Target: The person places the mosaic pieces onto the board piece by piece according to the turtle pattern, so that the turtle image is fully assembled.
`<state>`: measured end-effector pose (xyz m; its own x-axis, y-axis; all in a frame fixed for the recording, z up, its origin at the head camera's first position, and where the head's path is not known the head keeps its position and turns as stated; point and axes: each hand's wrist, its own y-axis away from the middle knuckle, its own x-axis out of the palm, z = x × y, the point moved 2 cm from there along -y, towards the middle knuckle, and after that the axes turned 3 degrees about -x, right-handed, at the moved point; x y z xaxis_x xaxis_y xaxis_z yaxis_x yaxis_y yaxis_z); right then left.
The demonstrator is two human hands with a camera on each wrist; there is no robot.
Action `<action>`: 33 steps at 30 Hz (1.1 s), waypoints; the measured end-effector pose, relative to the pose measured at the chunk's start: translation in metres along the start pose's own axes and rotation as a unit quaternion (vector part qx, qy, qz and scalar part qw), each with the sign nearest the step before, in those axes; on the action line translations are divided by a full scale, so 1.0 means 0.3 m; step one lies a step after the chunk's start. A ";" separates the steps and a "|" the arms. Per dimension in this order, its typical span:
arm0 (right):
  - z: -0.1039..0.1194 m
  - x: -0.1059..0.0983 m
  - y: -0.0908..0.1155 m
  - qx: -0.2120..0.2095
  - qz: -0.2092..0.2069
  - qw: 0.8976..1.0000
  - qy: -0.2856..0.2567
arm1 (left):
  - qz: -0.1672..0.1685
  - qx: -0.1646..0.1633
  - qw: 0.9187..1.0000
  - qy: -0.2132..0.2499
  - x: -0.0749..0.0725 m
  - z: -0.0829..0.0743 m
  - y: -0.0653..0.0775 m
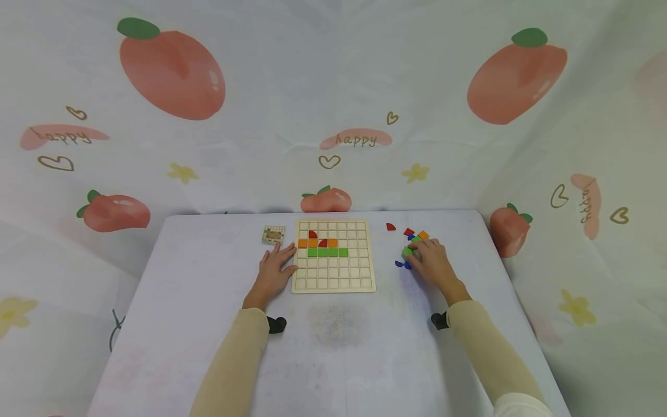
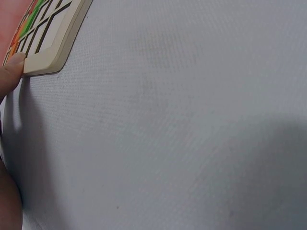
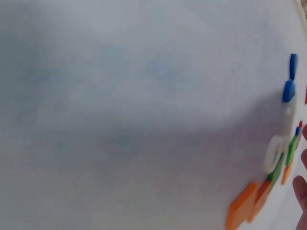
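A pale wooden grid board [image 1: 333,284] lies mid-table. Set in its upper left cells are a row of green squares [image 1: 328,252], orange squares [image 1: 303,243] and red quarter-round pieces [image 1: 312,234]. My left hand [image 1: 273,272] rests at the board's left edge, fingers spread; its thumb [image 2: 15,64] touches the rim in the left wrist view. My right hand [image 1: 432,263] reaches over loose pieces to the right of the board, fingers slightly bent. Beneath and around them lie green pieces [image 1: 407,251], blue pieces [image 1: 399,263] and orange pieces [image 3: 242,206]. I see nothing held in the right fingers.
A small printed pattern card [image 1: 273,234] lies just left of the board, beyond the left hand. One red quarter-round piece [image 1: 391,227] sits apart near the table's far edge, with another red piece [image 1: 409,231] beside the pile. A printed cloth [image 1: 333,87] hangs behind the table.
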<state>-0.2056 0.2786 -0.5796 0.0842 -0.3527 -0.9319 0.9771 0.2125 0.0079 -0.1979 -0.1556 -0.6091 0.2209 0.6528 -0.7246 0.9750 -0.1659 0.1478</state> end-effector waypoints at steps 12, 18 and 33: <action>0.128 0.027 -0.094 -0.076 -0.040 0.995 -0.048 | 0.003 -0.003 1.000 -0.005 -0.003 0.007 -0.001; 0.218 0.048 -0.149 -0.105 -0.037 0.992 -0.054 | 0.006 -0.004 1.000 0.003 -0.009 0.000 0.002; 0.374 0.111 -0.251 -0.109 0.007 0.993 -0.034 | 0.010 -0.013 1.000 0.007 -0.012 -0.007 0.004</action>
<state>-0.2544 0.1486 -0.5706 0.1187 -0.4081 -0.9052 0.9105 0.4084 -0.0647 -0.1975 -0.1568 -0.6049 0.2405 0.6596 -0.7121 0.9706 -0.1606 0.1791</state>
